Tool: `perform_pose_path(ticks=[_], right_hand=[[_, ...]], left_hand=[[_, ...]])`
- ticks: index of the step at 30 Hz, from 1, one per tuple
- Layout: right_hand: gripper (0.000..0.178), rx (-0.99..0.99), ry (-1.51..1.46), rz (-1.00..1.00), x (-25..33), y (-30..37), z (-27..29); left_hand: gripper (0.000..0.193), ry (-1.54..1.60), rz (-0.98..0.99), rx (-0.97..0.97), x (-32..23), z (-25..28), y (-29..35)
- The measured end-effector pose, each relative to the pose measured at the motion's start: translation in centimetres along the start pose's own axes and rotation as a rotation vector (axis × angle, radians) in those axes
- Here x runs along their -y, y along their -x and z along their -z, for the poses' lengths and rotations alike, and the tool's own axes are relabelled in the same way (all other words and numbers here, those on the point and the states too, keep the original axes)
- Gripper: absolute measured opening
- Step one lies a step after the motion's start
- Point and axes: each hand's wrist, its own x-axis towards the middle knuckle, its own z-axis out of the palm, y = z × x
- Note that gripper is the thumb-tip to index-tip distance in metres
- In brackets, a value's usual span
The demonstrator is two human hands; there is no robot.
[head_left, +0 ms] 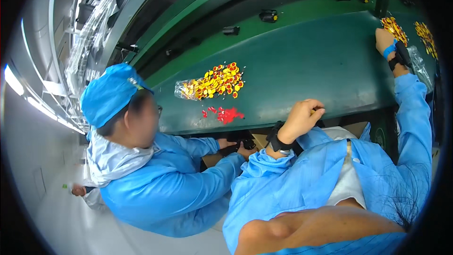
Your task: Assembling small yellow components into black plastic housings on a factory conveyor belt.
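At the near edge of the green work surface, my left hand (pixel 303 119) is closed in a pinch. A small yellow piece (pixel 312 112) shows between its thumb and fingers. My right hand (pixel 385 40) reaches to the far right, beside a pile of small yellow and red round pieces (pixel 394 30). Its fingers are mostly hidden, so what it holds, if anything, does not show. A blue band and a black strap circle that wrist. A clear plastic bag (pixel 418 63) lies by the right forearm.
On my left, a co-worker in blue (pixel 165 184) holds a dark part (pixel 243 144) below the table edge. The green table (pixel 311 61) bears another yellow-red pile (pixel 219 81) and red pieces (pixel 228 115). Black parts with yellow (pixel 268 16) lie on the far green strip.
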Motion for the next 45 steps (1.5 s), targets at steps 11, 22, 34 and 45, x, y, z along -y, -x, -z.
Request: perform_pose_path(ticks=[11,22,34,45], right_hand=[[0.042,-0.180,0.068,0.113,-5.4,0.1,-7.7],[0.016,-0.159,-0.780,0.186,-2.3,2.2,-4.1],[0.013,0.574,-1.938,-0.105,17.3,14.3,14.0],[0.016,0.813,-2.116,-0.230,17.3,15.4,13.5]], left_hand=[[0.016,0.050,-0.123,-0.052,0.0,-0.9,-0.6],[0.018,0.183,-0.028,-0.198,0.3,-1.8,-1.9],[0.015,0.738,0.087,-0.325,-2.3,-2.4,-3.5],[0.013,0.764,0.122,-0.304,-2.9,-1.9,-2.7]])
